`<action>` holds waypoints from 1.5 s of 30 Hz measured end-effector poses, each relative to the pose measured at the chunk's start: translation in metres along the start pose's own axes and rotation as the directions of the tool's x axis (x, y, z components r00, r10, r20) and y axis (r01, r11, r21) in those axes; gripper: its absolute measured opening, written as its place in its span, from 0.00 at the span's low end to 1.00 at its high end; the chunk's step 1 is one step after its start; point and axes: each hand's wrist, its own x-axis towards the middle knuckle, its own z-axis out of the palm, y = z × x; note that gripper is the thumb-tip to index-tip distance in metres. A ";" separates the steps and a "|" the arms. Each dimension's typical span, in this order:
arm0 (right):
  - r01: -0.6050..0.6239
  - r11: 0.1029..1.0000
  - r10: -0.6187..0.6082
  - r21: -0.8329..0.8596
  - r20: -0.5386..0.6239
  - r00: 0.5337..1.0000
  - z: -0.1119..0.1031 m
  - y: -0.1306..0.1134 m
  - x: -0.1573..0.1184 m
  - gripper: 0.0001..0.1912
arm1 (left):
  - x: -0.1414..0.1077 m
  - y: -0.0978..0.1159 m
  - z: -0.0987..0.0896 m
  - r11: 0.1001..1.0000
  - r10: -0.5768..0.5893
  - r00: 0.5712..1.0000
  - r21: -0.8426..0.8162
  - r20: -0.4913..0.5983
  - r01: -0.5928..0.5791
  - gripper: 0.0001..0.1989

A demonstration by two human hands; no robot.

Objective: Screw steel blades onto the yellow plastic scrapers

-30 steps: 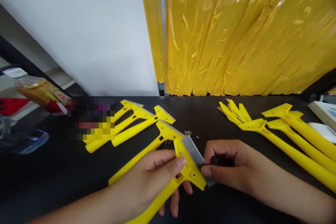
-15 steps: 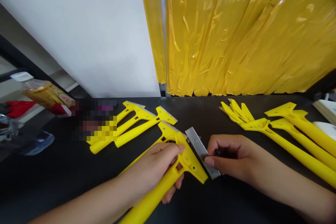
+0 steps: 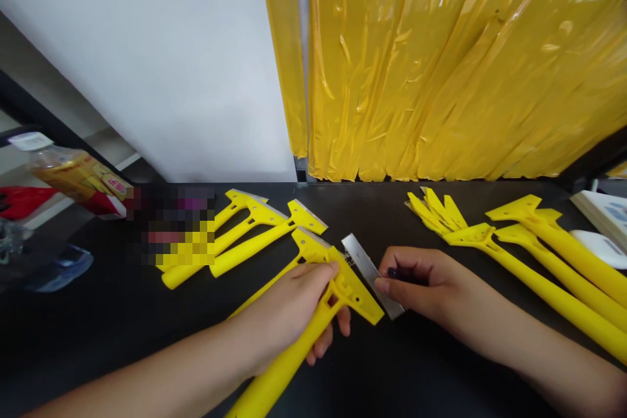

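Gripping, left hand (image 3: 304, 300): fingers closed around the neck of a yellow scraper (image 3: 287, 362), thumb up against its head; handle slanted down to the near edge of view, head angled toward the right.
Pinching, right hand (image 3: 426, 281): thumb and forefinger closed on the near end of a flat metal blade (image 3: 362, 262); a slim dark handle (image 3: 400, 275) lay under the curled fingers, its far end hidden.
Blade and scraper head: just beside each other, roughly parallel, a narrow dark gap between; blade to the right.
Under the left hand: another scraper (image 3: 262, 287), blade fitted, partly covered.
Small metal bits: a little cluster (image 3: 349, 261) on the table (image 3: 392, 379), partly behind the blade.
Far left: bladed scrapers (image 3: 245, 255) in a loose row; a labelled bottle (image 3: 81, 176) beyond, leaning.
Far right: yellow handles (image 3: 548, 287) side by side, with thin yellow strips (image 3: 438, 210) at their far left.
Background: white panel (image 3: 171, 65) left, yellow plastic sheeting (image 3: 416, 65) right.
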 end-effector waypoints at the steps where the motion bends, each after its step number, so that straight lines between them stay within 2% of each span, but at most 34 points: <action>1: 0.000 1.000 0.000 0.018 -0.002 1.000 0.000 -0.001 0.000 0.18 | 0.001 0.000 0.000 1.000 0.004 1.000 -0.015 0.008 -0.004 0.23; 5: 0.003 0.997 -0.008 0.080 0.050 0.999 -0.003 -0.005 -0.002 0.17 | 0.003 0.006 0.004 0.998 0.063 0.997 -0.024 0.034 -0.062 0.21; 10: 0.065 0.995 -0.076 0.082 0.141 0.987 -0.002 -0.007 -0.007 0.16 | 0.006 0.008 0.012 0.994 0.083 0.997 0.070 -0.005 -0.082 0.27; 13: 0.098 0.993 -0.108 0.068 0.166 0.980 0.000 -0.007 -0.006 0.16 | 0.009 0.006 0.016 0.993 0.105 0.994 0.054 -0.001 -0.105 0.24; 15: 0.110 0.993 -0.115 0.046 0.141 0.983 0.000 -0.008 -0.005 0.17 | 0.010 0.005 0.016 0.993 0.122 0.992 -0.009 -0.020 -0.122 0.19; 19: 0.105 0.994 -0.105 0.007 0.105 0.989 -0.004 -0.008 -0.003 0.19 | 0.011 0.007 0.011 0.954 0.150 0.982 -0.244 -0.111 -0.173 0.12; 22: 0.109 0.994 -0.108 -0.009 0.077 0.991 -0.007 -0.007 -0.003 0.19 | 0.011 0.007 0.006 0.909 0.144 0.988 -0.386 -0.057 -0.155 0.12; 25: 0.129 0.992 -0.129 0.009 0.072 0.989 -0.010 -0.006 -0.002 0.17 | 0.009 0.008 0.006 0.891 0.160 0.987 -0.430 0.002 -0.143 0.14; 28: 0.137 0.990 -0.138 0.011 0.068 0.988 -0.014 -0.007 -0.001 0.16 | 0.004 0.013 0.004 0.925 0.213 0.977 -0.317 -0.025 -0.210 0.14; 30: 0.133 0.991 -0.133 -0.021 0.031 0.991 -0.019 -0.008 -0.002 0.16 | -0.002 0.019 -0.002 0.959 0.280 0.957 -0.030 -0.080 -0.283 0.16; 31: 0.130 0.991 -0.130 -0.040 0.003 0.991 -0.023 -0.009 -0.002 0.16 | -0.006 0.022 -0.007 0.926 0.348 0.932 0.198 -0.106 -0.323 0.16; 32: 0.129 0.990 -0.130 -0.058 -0.026 0.991 -0.026 -0.009 -0.003 0.16 | -0.010 0.025 -0.013 0.827 0.433 0.896 0.440 -0.097 -0.351 0.16; 34: 0.126 0.989 -0.132 -0.083 -0.070 0.989 -0.031 -0.010 -0.005 0.17 | -0.018 0.025 -0.027 0.543 0.599 0.795 0.778 -0.097 -0.315 0.15; 35: 0.125 0.988 -0.132 -0.088 -0.080 0.988 -0.033 -0.010 -0.005 0.17 | -0.020 0.024 -0.033 0.435 0.643 0.760 0.863 -0.096 -0.259 0.16; 37: 0.123 0.988 -0.130 -0.088 -0.080 0.988 -0.034 -0.010 -0.006 0.17 | -0.022 0.018 -0.043 0.298 0.668 0.740 0.940 -0.079 -0.168 0.19; 42: 0.136 0.987 -0.140 -0.085 -0.040 0.989 -0.029 -0.009 -0.004 0.17 | -0.014 0.008 -0.046 0.054 0.637 0.770 0.997 0.015 -0.064 0.16; 45: 0.138 0.987 -0.140 -0.078 -0.030 0.990 -0.028 -0.007 -0.002 0.16 | -0.016 0.015 -0.053 -0.024 0.650 0.759 0.999 0.035 -0.025 0.18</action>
